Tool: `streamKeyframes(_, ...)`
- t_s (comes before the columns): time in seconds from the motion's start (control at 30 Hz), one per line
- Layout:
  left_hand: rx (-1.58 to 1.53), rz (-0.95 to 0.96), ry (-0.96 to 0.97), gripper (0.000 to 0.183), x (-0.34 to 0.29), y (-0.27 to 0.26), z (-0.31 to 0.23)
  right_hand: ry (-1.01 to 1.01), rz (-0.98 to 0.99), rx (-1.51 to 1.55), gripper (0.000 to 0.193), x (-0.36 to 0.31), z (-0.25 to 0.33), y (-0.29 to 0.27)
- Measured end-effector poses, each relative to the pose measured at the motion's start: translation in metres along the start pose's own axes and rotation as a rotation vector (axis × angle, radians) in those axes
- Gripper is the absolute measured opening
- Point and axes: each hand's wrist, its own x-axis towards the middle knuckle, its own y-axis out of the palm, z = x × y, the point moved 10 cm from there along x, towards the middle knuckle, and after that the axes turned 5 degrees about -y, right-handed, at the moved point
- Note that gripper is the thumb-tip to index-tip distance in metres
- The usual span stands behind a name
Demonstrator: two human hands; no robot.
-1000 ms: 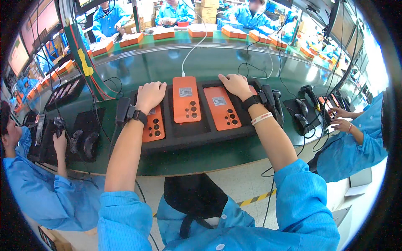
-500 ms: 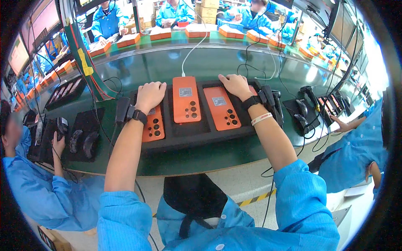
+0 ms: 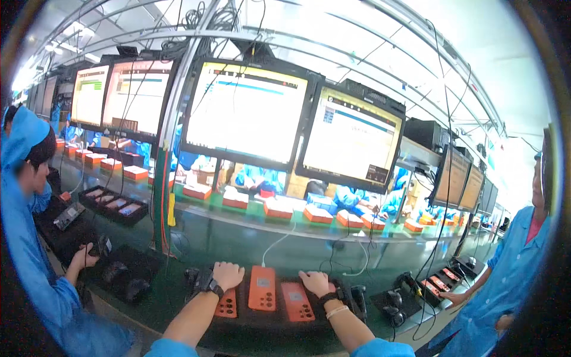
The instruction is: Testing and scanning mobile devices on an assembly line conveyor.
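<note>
– Please, what surface is it, and what room?
– It is a long green bench (image 3: 238, 243), rather shiny, in a bright workshop with metal bars overhead. Big lit monitors (image 3: 244, 113) hang above it, and orange boxes (image 3: 278, 207) stand in a row farther back. One co-worker (image 3: 35, 238) in blue is at the left, another co-worker (image 3: 505, 262) at the right.
– And how do the phones look?
– They lie in a black tray (image 3: 254, 327) before the person, orange backs up, dark round lenses toward the person. The middle phone (image 3: 262, 296) has a pale label, and a white cable (image 3: 275, 243) at its far end. The left phone (image 3: 226, 307) and the right phone (image 3: 296, 302) are beside it.
– How are the hands?
– Both reach forward, backs up. The left hand (image 3: 228, 275) is over the far part of the left phone; the right hand (image 3: 315, 282) is just beside the right phone's far end. The fingers seem slightly bent; I cannot tell whether they grip the tray or only rest
</note>
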Motion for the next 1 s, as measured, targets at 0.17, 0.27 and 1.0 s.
streamKeyframes(0.17, -0.031, 0.129, -0.016, 0.046, -0.002, 0.02, 0.002, 0.055, 0.057, 0.039, 0.057, -0.003, -0.011, 0.011)
streamKeyframes(0.27, -0.038, 0.039, -0.011, 0.043, -0.002, 0.01, 0.001, 0.065, 0.044, 0.051, 0.058, -0.003, -0.011, 0.01)
streamKeyframes(1.0, -0.031, 0.096, -0.011, 0.046, -0.004, 0.004, -0.004, 0.056, 0.065, 0.05, 0.058, -0.002, -0.01, 0.009)
